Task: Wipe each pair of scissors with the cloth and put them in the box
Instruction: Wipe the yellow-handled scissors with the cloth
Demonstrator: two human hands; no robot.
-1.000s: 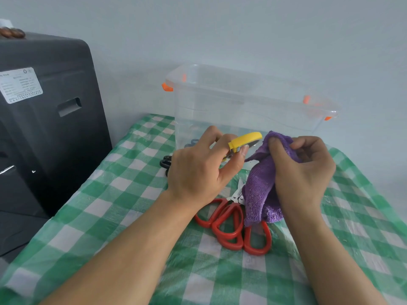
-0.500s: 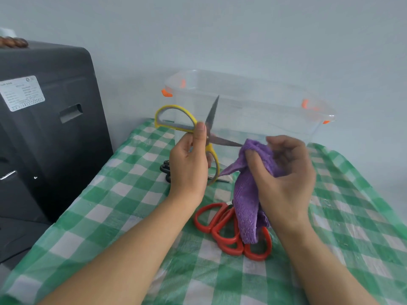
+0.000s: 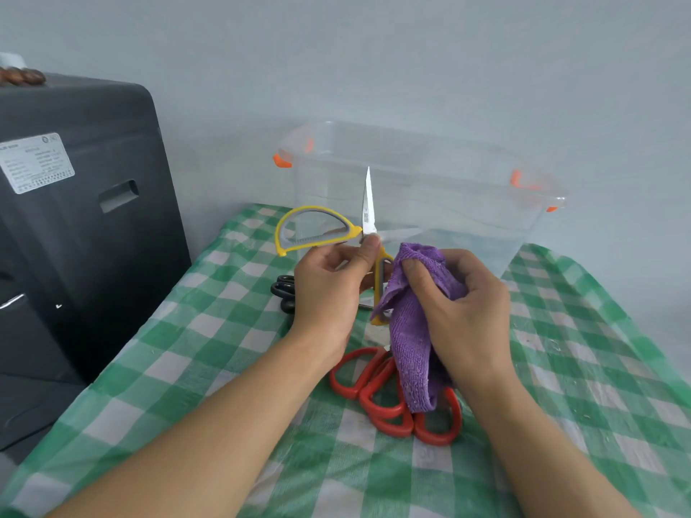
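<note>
Yellow scissors (image 3: 368,233) pinched at pivot by left hand (image 3: 329,289), blade up at frame centre, exposed for wiping. Purple cloth (image 3: 411,330) gripped by right hand (image 3: 460,312) beside handle. Box (image 3: 523,218) behind, w/in reach.

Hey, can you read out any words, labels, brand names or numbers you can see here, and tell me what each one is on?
Nothing here can be read.
White sticker on the black case: rows of small print and a round logo, too blurred to read.
Small printed mark on the upright blade of the yellow scissors: too small to read.
Clear box, purple cloth, red scissors: no text visible.
</note>
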